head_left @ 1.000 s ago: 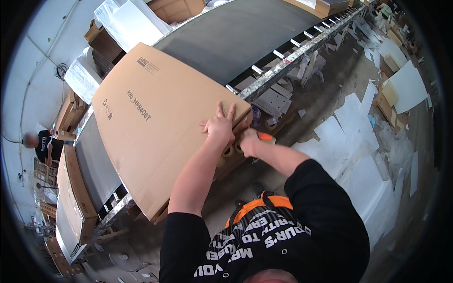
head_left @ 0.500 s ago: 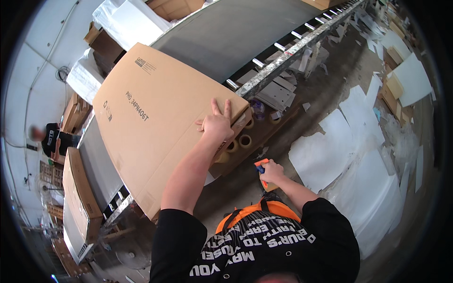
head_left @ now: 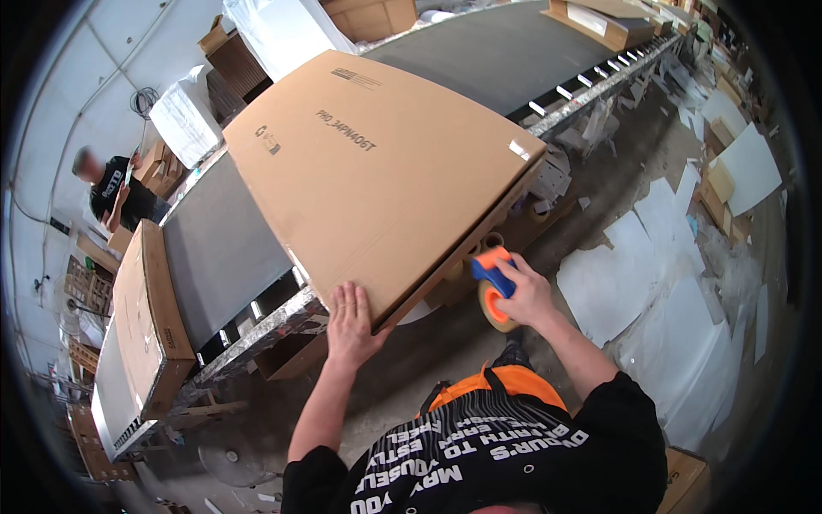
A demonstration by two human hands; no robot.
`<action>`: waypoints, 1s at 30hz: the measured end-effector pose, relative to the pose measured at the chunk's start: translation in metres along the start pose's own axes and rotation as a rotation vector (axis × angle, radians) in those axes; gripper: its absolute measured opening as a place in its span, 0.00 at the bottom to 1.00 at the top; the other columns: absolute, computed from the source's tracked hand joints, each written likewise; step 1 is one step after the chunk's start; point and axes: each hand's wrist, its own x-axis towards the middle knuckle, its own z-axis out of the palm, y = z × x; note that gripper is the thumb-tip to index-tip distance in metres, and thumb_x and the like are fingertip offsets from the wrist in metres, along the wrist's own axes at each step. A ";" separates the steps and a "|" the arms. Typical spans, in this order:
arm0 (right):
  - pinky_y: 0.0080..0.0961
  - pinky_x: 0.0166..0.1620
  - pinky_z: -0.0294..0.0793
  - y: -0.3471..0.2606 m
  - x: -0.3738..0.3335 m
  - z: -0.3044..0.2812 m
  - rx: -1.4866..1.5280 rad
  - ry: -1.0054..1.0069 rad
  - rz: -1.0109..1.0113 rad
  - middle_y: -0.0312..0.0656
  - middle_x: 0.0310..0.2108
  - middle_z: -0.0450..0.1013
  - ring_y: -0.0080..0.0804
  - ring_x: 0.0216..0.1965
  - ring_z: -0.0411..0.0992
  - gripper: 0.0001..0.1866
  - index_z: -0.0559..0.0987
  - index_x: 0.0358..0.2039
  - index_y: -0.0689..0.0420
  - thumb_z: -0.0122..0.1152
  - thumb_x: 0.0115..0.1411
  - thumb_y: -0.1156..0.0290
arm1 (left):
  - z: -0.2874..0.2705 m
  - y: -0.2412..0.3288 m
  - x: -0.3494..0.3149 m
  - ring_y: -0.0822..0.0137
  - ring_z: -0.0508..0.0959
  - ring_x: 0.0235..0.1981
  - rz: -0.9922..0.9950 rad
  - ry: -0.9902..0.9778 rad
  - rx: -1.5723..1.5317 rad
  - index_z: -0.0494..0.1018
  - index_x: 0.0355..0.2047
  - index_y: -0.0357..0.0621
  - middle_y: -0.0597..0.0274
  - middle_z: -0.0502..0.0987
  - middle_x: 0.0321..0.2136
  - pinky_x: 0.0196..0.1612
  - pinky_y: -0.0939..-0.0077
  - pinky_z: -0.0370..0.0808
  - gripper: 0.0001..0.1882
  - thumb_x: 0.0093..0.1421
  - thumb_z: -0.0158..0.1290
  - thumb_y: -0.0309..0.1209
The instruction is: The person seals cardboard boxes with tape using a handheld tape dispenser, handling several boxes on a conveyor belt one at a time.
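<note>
A large flat cardboard box (head_left: 377, 188) lies across the conveyor in front of me. My left hand (head_left: 351, 327) rests on its near left corner, fingers stretched over the top and the thumb by the side edge. My right hand (head_left: 524, 289) is closed around the handle of an orange and blue tape dispenser (head_left: 491, 276), held just off the box's near side. A tan roll of tape sits in the dispenser. At the box's right corner a small shiny patch of tape (head_left: 519, 149) shows.
Another cardboard box (head_left: 154, 317) stands on the conveyor (head_left: 214, 231) to the left. A co-worker (head_left: 120, 193) is beyond it. Tape rolls (head_left: 492, 242) lie on a shelf under the near edge. White sheets (head_left: 616, 274) and scraps cover the floor at right.
My left hand has shifted from the box's right end to its near left corner. The right hand has raised the dispenser close to the box's side. The view has turned somewhat.
</note>
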 end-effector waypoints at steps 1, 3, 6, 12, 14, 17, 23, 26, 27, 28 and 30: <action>0.42 0.49 0.79 -0.043 0.015 -0.004 0.003 0.055 -0.124 0.51 0.57 0.69 0.55 0.44 0.77 0.35 0.78 0.56 0.46 0.68 0.41 0.65 | 0.007 -0.005 -0.004 0.35 0.63 0.66 0.022 0.077 -0.019 0.62 0.62 0.26 0.28 0.63 0.63 0.70 0.47 0.58 0.53 0.45 0.70 0.51; 0.43 0.47 0.80 -0.123 0.048 -0.005 -0.023 0.051 -0.306 0.52 0.57 0.69 0.53 0.43 0.78 0.34 0.77 0.56 0.45 0.68 0.42 0.64 | 0.015 -0.019 -0.015 0.38 0.64 0.66 -0.016 0.120 -0.085 0.61 0.63 0.26 0.30 0.64 0.63 0.69 0.49 0.59 0.55 0.44 0.71 0.50; 0.44 0.46 0.80 -0.201 0.098 0.018 -0.149 -0.109 -0.357 0.50 0.54 0.73 0.51 0.44 0.78 0.27 0.81 0.49 0.48 0.65 0.44 0.64 | 0.013 -0.019 -0.013 0.43 0.67 0.65 -0.127 0.142 -0.215 0.51 0.68 0.28 0.34 0.64 0.63 0.66 0.56 0.65 0.64 0.39 0.73 0.50; 0.41 0.43 0.81 -0.280 0.144 0.062 -0.584 -0.764 -0.246 0.50 0.40 0.81 0.45 0.43 0.80 0.24 0.85 0.39 0.55 0.67 0.39 0.61 | -0.011 -0.010 -0.011 0.41 0.74 0.57 -0.323 -0.023 -0.332 0.39 0.70 0.26 0.31 0.50 0.69 0.54 0.58 0.77 0.74 0.37 0.75 0.51; 0.40 0.42 0.81 -0.284 0.134 0.062 -0.597 -0.860 -0.269 0.49 0.38 0.82 0.44 0.42 0.81 0.22 0.86 0.35 0.56 0.69 0.37 0.60 | 0.001 -0.026 -0.022 0.41 0.75 0.56 -0.276 0.070 -0.275 0.39 0.72 0.33 0.33 0.48 0.70 0.48 0.58 0.80 0.74 0.36 0.74 0.53; 0.40 0.39 0.82 -0.256 0.098 0.057 -0.547 -0.808 -0.320 0.51 0.31 0.82 0.46 0.34 0.82 0.20 0.87 0.27 0.58 0.70 0.31 0.62 | 0.006 -0.033 -0.025 0.42 0.74 0.58 -0.273 0.042 -0.264 0.44 0.73 0.48 0.38 0.51 0.71 0.49 0.57 0.80 0.71 0.36 0.74 0.53; 0.38 0.43 0.82 -0.189 0.007 0.041 -0.531 -0.807 -0.223 0.52 0.33 0.81 0.46 0.38 0.82 0.19 0.85 0.33 0.56 0.63 0.40 0.61 | 0.006 -0.035 -0.026 0.39 0.71 0.61 -0.053 0.077 -0.138 0.54 0.71 0.71 0.52 0.59 0.70 0.52 0.55 0.79 0.59 0.39 0.72 0.53; 0.35 0.43 0.81 -0.180 -0.002 0.067 -0.547 -0.745 -0.282 0.46 0.35 0.82 0.41 0.41 0.81 0.17 0.86 0.35 0.54 0.62 0.44 0.63 | -0.007 -0.032 -0.015 0.40 0.72 0.60 0.060 0.002 0.021 0.56 0.70 0.79 0.54 0.62 0.68 0.52 0.54 0.78 0.54 0.42 0.70 0.54; 0.35 0.43 0.81 -0.185 0.004 0.074 -0.526 -0.746 -0.306 0.45 0.36 0.82 0.41 0.41 0.81 0.16 0.86 0.35 0.53 0.62 0.45 0.63 | -0.015 -0.026 -0.009 0.40 0.73 0.59 0.073 -0.066 0.105 0.55 0.70 0.79 0.54 0.62 0.68 0.52 0.53 0.78 0.54 0.42 0.69 0.54; 0.35 0.42 0.81 -0.193 0.012 0.084 -0.503 -0.749 -0.332 0.43 0.36 0.82 0.41 0.41 0.82 0.15 0.86 0.35 0.52 0.63 0.46 0.63 | -0.023 -0.019 -0.003 0.39 0.73 0.59 0.085 -0.134 0.192 0.55 0.70 0.80 0.54 0.63 0.68 0.52 0.53 0.78 0.55 0.42 0.69 0.55; 0.36 0.42 0.80 -0.189 0.007 0.161 -0.792 -0.934 -0.383 0.41 0.36 0.82 0.40 0.41 0.81 0.15 0.86 0.36 0.50 0.64 0.46 0.63 | -0.035 -0.009 0.011 0.35 0.75 0.54 0.082 -0.296 0.245 0.53 0.71 0.80 0.40 0.60 0.67 0.53 0.51 0.76 0.50 0.49 0.65 0.54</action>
